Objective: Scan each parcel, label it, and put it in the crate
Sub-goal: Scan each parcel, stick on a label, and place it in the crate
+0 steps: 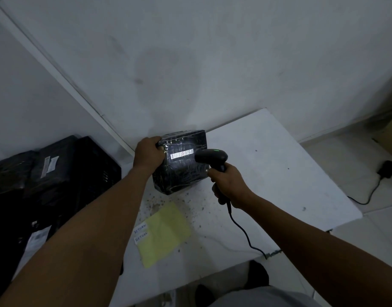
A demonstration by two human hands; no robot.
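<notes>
My left hand (149,156) is gripping a parcel (181,161) wrapped in glossy, crinkled black plastic film that is catching the light. My right hand (229,185) is holding a smooth matt black plastic scanner (210,156). The white table (268,173) is looking matt and speckled, with yellow paper (163,233) lying on it.

Dim room, light falling weakly. A pale, stained wall (190,52) is rising beyond the hands. A white bench (279,173), speckled with dark flecks, is spreading under and to the right of the hands. A light tiled floor (356,240) is showing further right, with a small black adapter (388,169) lying on it, its cable trailing toward the bench.
</notes>
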